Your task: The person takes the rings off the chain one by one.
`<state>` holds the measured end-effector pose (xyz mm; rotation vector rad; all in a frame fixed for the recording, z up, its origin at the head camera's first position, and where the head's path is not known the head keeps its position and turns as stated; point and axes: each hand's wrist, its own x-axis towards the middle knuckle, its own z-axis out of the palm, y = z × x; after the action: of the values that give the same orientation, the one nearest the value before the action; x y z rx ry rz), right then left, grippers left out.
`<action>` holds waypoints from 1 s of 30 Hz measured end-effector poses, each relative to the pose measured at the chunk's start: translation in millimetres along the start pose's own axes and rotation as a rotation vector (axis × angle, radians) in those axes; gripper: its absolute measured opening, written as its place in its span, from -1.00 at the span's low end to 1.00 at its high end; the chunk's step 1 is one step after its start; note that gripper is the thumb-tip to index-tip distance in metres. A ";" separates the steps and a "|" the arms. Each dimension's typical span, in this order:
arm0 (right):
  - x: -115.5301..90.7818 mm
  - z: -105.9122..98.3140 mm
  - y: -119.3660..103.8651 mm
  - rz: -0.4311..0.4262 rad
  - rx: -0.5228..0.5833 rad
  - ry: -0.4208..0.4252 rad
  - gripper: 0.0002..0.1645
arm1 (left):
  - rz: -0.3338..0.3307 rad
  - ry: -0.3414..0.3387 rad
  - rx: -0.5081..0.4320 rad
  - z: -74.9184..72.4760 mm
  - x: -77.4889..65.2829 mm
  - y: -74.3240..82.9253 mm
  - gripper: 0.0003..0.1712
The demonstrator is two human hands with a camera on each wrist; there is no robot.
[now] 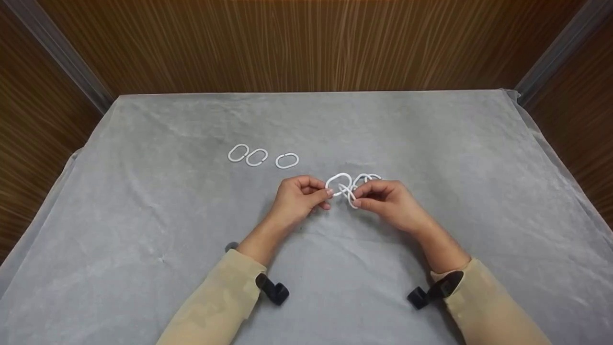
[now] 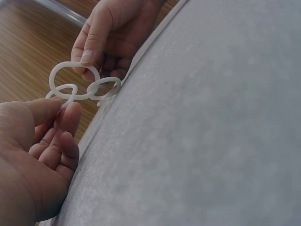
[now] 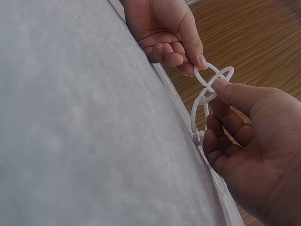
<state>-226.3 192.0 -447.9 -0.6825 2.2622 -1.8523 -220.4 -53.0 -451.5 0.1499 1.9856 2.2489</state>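
My left hand [image 1: 299, 201] pinches a white oval ring [image 1: 339, 175] between thumb and fingertips. Opposite it, my right hand [image 1: 395, 203] pinches a second white oval ring [image 3: 229, 73] near its middle, tilted across the first. These two rings cross through each other. From the right-hand ring hangs another linked ring [image 3: 193, 115], with more of the white chain [image 1: 375, 176] trailing behind the right fingers, partly hidden. In the left wrist view, the left-hand ring [image 2: 74, 90] shows at the thumb tip, the larger loop beside it.
Several things lie about: three loose white oval rings, the leftmost ring [image 1: 238, 153], a middle ring [image 1: 257, 158] and a separate ring [image 1: 287, 161], each with a small gap. They rest on a grey cloth-covered table [image 1: 167, 215]. Wood-grain panels [image 1: 306, 45] rise behind and at both sides.
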 end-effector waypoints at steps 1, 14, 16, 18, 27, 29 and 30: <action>0.0 -0.2 0.2 -0.001 0.001 -0.002 -0.86 | 0.001 -0.001 0.000 0.0 0.0 0.0 -0.90; -0.8 -1.0 -0.1 0.003 -0.012 -0.016 -0.85 | 0.004 0.003 0.052 -1.0 0.0 -0.3 -0.88; -0.9 -0.7 -0.4 0.006 -0.013 -0.015 -0.85 | 0.003 0.003 0.045 -1.1 0.3 -0.7 -0.88; -1.0 -0.5 -0.7 0.008 -0.014 -0.012 -0.86 | 0.002 0.004 0.041 -1.1 0.5 -1.0 -0.88; -0.8 -0.2 -0.6 0.014 -0.006 -0.008 -0.86 | 0.009 0.008 0.064 -1.2 1.2 -1.8 -0.89; -0.6 -0.4 -0.1 0.015 -0.004 -0.007 -0.86 | 0.009 0.009 0.066 -1.1 1.3 -1.6 -0.89; -0.3 -0.5 0.1 0.015 -0.005 -0.007 -0.86 | 0.008 0.010 0.061 -1.1 1.4 -1.5 -0.89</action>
<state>-226.2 192.6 -447.9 -0.6700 2.2616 -1.8358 -221.9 -53.7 -453.2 0.1542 2.0636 2.1989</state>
